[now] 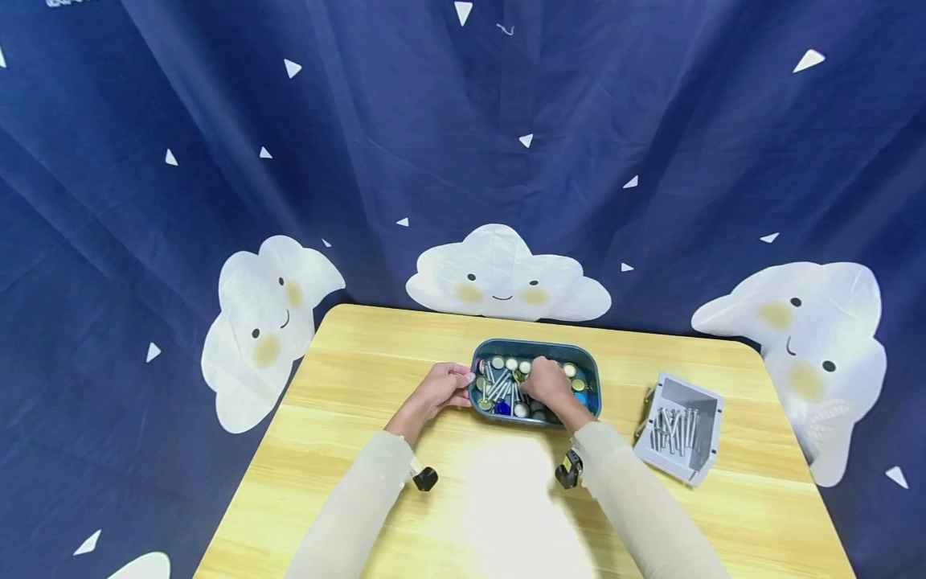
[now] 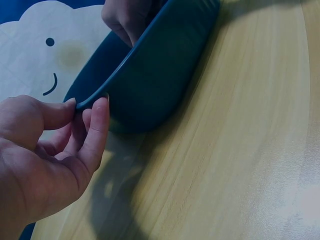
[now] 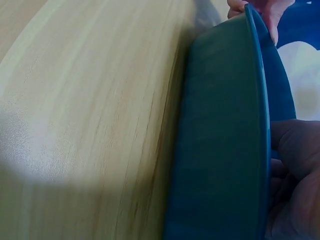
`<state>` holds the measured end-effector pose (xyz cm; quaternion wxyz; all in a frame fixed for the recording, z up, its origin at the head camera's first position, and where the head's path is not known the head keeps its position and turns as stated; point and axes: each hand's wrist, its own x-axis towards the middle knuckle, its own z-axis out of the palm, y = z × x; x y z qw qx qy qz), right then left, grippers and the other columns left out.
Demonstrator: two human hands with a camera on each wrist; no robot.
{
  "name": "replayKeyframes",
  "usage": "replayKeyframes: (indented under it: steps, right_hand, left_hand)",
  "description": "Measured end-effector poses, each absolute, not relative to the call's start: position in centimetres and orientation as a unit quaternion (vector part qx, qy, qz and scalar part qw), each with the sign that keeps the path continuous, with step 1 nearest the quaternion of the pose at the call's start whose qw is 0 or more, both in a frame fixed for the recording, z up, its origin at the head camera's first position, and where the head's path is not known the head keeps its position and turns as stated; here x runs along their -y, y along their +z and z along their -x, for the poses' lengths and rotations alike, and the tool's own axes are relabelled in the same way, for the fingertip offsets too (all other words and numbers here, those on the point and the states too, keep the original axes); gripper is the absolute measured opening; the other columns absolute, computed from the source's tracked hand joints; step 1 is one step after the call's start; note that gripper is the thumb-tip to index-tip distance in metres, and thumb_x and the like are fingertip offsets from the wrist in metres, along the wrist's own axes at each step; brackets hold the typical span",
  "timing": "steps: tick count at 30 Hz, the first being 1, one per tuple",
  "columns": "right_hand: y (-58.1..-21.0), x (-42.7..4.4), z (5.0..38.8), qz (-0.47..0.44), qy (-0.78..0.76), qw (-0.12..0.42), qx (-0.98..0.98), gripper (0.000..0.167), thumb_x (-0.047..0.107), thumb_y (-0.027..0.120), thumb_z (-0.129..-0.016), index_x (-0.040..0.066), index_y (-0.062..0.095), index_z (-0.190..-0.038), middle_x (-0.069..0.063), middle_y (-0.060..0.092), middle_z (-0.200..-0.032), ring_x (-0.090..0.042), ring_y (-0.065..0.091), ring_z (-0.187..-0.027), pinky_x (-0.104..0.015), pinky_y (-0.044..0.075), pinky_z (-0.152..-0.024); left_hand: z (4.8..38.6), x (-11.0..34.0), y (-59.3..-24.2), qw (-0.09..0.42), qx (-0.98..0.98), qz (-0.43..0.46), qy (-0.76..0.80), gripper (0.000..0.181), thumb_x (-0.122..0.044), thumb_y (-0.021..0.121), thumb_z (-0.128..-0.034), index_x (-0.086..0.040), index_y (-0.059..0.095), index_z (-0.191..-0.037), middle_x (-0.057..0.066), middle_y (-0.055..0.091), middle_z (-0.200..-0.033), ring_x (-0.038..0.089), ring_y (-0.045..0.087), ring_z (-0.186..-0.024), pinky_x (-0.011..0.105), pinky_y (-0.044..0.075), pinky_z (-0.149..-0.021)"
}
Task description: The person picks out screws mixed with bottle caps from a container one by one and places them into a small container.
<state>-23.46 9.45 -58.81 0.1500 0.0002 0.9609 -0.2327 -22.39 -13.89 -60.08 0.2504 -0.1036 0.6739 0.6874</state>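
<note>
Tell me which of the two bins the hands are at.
The dark teal bin: the left hand pinches its rim and the right hand reaches inside. Neither touches the grey bin to its right.

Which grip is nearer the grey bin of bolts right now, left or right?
Right. The right grip reaches into the blue-green tub, left of the grey bin; the left grip pinches the tub's left end, farther away.

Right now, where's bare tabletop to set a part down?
Free: table left of the left hand; between the sleeves, under glare; narrow strip between blue bin and gray bin. Crowded: blue bin, with bolts, round caps and right hand inside.
</note>
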Motion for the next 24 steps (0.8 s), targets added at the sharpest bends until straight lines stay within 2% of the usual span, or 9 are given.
replayKeyframes:
  steps: [3,7,16,24]
  right_hand:
    - [-58.5,-9.6,23.5,-0.005,-0.241,0.155,-0.958,0.055,0.022,0.083,-0.088,0.019,0.040,-0.053,0.006,0.033,-0.049,-0.014,0.041,-0.049,-0.029,0.039,-0.052]
    - [-58.0,-10.2,23.5,-0.010,-0.260,0.166,-0.951,0.055,0.021,0.082,-0.087,0.019,0.039,-0.052,0.006,0.030,-0.049,-0.013,0.034,-0.048,-0.029,0.038,-0.051]
    - [-56.4,-12.2,23.1,-0.025,-0.300,0.163,-0.940,0.048,0.018,0.071,-0.085,0.020,0.039,-0.050,0.008,0.028,-0.049,-0.013,0.026,-0.047,-0.028,0.034,-0.050]
    - [-55.1,-14.5,22.4,-0.012,-0.327,0.141,-0.934,0.036,0.014,0.061,-0.080,0.021,0.039,-0.051,0.008,0.031,-0.049,-0.013,0.031,-0.048,-0.027,0.037,-0.056]
  left_hand:
    - [22.4,13.8,-60.1,0.250,-0.675,0.103,0.687,0.030,-0.006,0.063,-0.1009,0.008,0.057,-0.127,0.011,0.063,-0.085,0.013,0.062,-0.064,0.026,0.065,-0.059]
    - [22.5,13.8,-60.2,0.249,-0.677,0.102,0.685,0.030,-0.006,0.063,-0.1013,0.008,0.057,-0.127,0.010,0.063,-0.083,0.012,0.062,-0.064,0.025,0.065,-0.059]
    - [22.6,14.0,-60.4,0.246,-0.678,0.107,0.684,0.030,-0.006,0.063,-0.1010,0.008,0.058,-0.128,0.011,0.063,-0.086,0.013,0.062,-0.064,0.025,0.065,-0.058]
    - [22.5,14.0,-60.2,0.247,-0.678,0.102,0.684,0.031,-0.006,0.063,-0.1008,0.008,0.057,-0.128,0.011,0.063,-0.085,0.012,0.062,-0.062,0.027,0.066,-0.060]
